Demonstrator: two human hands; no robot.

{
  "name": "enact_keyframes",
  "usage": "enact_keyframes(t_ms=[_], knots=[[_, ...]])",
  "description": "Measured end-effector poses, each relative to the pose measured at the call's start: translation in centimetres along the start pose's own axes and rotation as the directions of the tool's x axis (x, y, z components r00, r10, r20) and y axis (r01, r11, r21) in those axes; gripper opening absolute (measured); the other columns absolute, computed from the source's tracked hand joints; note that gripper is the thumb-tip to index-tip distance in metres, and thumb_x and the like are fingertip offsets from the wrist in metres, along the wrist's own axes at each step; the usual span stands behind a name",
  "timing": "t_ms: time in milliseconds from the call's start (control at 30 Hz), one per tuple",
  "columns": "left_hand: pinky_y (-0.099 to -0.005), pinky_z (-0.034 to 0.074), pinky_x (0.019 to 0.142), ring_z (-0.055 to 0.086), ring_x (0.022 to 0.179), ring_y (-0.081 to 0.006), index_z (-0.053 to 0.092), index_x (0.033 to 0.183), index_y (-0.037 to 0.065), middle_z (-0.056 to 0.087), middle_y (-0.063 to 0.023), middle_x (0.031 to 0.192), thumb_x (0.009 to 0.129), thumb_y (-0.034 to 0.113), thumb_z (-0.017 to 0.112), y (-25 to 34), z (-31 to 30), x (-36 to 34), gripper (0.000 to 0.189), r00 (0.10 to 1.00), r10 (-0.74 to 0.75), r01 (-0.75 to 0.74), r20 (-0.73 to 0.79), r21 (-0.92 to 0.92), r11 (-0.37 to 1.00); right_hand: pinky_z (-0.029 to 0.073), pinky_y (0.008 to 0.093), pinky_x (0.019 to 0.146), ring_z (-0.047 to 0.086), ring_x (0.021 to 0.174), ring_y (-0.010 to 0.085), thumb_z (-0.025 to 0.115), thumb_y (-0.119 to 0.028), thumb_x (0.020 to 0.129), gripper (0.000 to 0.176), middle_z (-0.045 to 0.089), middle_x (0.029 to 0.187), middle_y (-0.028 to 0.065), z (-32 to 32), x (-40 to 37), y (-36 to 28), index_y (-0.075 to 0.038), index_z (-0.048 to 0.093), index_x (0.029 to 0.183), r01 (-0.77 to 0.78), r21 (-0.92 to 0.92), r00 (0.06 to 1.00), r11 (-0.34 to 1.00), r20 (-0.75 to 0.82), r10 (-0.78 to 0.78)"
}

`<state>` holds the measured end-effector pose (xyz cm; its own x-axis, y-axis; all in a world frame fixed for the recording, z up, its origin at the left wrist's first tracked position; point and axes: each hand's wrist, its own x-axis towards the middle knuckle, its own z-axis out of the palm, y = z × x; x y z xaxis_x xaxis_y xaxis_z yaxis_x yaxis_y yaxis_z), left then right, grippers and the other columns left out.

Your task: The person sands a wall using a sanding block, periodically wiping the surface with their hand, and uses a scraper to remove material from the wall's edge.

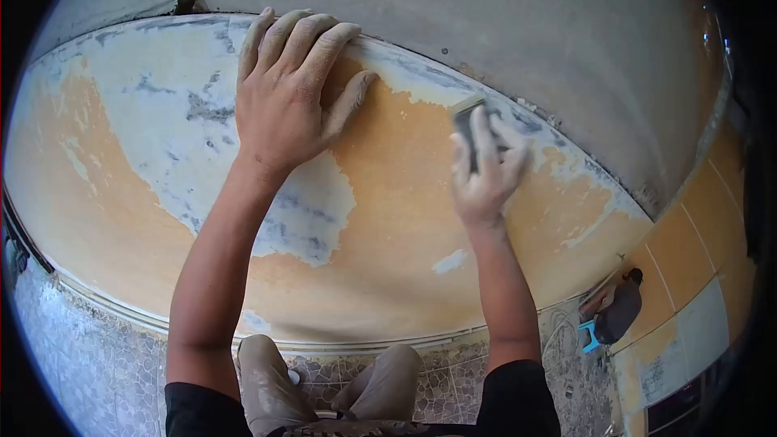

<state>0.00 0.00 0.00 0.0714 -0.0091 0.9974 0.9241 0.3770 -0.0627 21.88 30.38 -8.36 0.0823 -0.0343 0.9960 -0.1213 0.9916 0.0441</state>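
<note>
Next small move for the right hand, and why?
Probably draw the block down over the orange paint: the right hand holds it near that paint's ragged upper edge, and the left hand is spread on the wall, apart from it.

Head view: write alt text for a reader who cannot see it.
A person's dusty right hand holds what looks like a sanding block at a patchy orange and white wall. The left hand rests open on it, near the upper edge. At lower right, another person sits on a blue stool.
</note>
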Motion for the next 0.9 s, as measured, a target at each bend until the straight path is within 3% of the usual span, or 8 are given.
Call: enact_keyframes(t_ms=[33, 133, 333, 500, 600, 700, 833, 900], knots=[[-0.0527, 0.033, 0.129, 0.06, 0.136, -0.0281, 0.071, 0.136, 0.017, 0.07, -0.0044, 0.135, 0.095, 0.038, 0.08, -0.1, -0.1, 0.1, 0.047, 1.0, 0.017, -0.017, 0.016, -0.006, 1.0, 0.049, 0.0401, 0.089, 0.062, 0.102, 0.023, 0.085, -0.032, 0.098, 0.043, 0.07, 0.123, 0.0043, 4.2, 3.2, -9.1, -0.019, 0.08, 0.138, 0.482, -0.314, 0.867, 0.818, 0.303, -0.395], [-0.0519, 0.032, 0.13, 0.059, 0.137, -0.0295, 0.071, 0.137, 0.016, 0.071, -0.0056, 0.134, 0.096, 0.037, 0.079, 0.5, -0.1, -0.1, 0.047, 1.0, -0.011, 0.011, 0.008, -0.011, 1.0, 0.047, 0.0376, 0.087, 0.062, 0.101, 0.0212, 0.087, -0.031, 0.095, 0.042, 0.07, 0.121, 0.004, 2.0, 5.9, -8.7, -0.017, 0.082, 0.135, 0.67, -0.217, 0.706, 0.71, 0.483, -0.518], [-0.0509, 0.031, 0.131, 0.059, 0.138, -0.0292, 0.071, 0.138, 0.016, 0.071, -0.0052, 0.136, 0.097, 0.038, 0.078, -0.1, -0.5, -0.1, 0.047, 1.0, 0.014, -0.014, 0.024, -0.017, 1.0, 0.052, 0.0434, 0.092, 0.062, 0.104, 0.0272, 0.087, -0.023, 0.096, 0.044, 0.064, 0.117, 0.0083, 4.0, 9.2, -7.5, -0.009, 0.079, 0.137, -0.05, -0.341, 0.984, 0.939, -0.176, -0.012], [-0.0511, 0.03, 0.133, 0.058, 0.14, -0.0289, 0.071, 0.14, 0.018, 0.07, -0.005, 0.139, 0.098, 0.037, 0.078, -0.2, -0.4, -0.3, 0.047, 0.999, 0.001, -0.001, 0.046, -0.016, 1.0, 0.051, 0.0407, 0.09, 0.062, 0.105, 0.0241, 0.086, -0.032, 0.097, 0.046, 0.066, 0.12, 0.0073, 3.4, 3.7, -10.1, -0.011, 0.079, 0.137, 0.563, -0.255, 0.792, 0.786, 0.438, -0.425], [-0.0514, 0.028, 0.135, 0.057, 0.144, -0.0283, 0.07, 0.144, 0.019, 0.069, -0.0046, 0.144, 0.099, 0.038, 0.077, -0.4, -0.6, -0.4, 0.05, 0.998, -0.005, 0.008, 0.065, -0.033, 0.999, 0.053, 0.0436, 0.089, 0.062, 0.103, 0.0266, 0.082, -0.021, 0.101, 0.048, 0.063, 0.118, 0.0106, 2.0, 7.8, -6.0, -0.004, 0.072, 0.145, 0.135, -0.481, 0.988, 0.866, -0.005, -0.157], [-0.0511, 0.028, 0.135, 0.057, 0.144, -0.0281, 0.07, 0.144, 0.019, 0.07, -0.0046, 0.144, 0.098, 0.038, 0.077, -0.2, -0.3, -0.4, 0.05, 0.998, -0.025, 0.027, 0.056, -0.02, 0.999, 0.054, 0.0444, 0.09, 0.062, 0.103, 0.0271, 0.08, -0.014, 0.102, 0.046, 0.061, 0.117, 0.0122, 1.7, 9.8, -4.5, -0.001, 0.071, 0.145, -0.367, -0.22, 0.874, 0.904, -0.414, 0.254], [-0.0507, 0.029, 0.134, 0.057, 0.143, -0.0283, 0.07, 0.143, 0.019, 0.07, -0.0047, 0.142, 0.098, 0.037, 0.078, 0.0, -0.2, -0.4, 0.049, 0.999, -0.027, 0.029, 0.04, -0.035, 0.999, 0.053, 0.0438, 0.092, 0.063, 0.101, 0.0244, 0.082, -0.021, 0.102, 0.047, 0.062, 0.116, 0.011, 3.8, 5.8, -8.5, -0.005, 0.072, 0.145, 0.155, -0.385, 0.983, 0.91, -0.034, -0.182], [-0.0505, 0.029, 0.134, 0.058, 0.142, -0.0287, 0.07, 0.142, 0.018, 0.07, -0.005, 0.14, 0.098, 0.036, 0.078, 0.1, -0.2, -0.3, 0.048, 0.999, -0.034, 0.035, 0.035, -0.039, 0.999, 0.051, 0.043, 0.091, 0.063, 0.1, 0.0247, 0.085, -0.024, 0.099, 0.05, 0.065, 0.115, 0.0097, 2.6, 4.5, -9.7, -0.006, 0.073, 0.144, 0.551, -0.323, 0.816, 0.769, 0.401, -0.416]])
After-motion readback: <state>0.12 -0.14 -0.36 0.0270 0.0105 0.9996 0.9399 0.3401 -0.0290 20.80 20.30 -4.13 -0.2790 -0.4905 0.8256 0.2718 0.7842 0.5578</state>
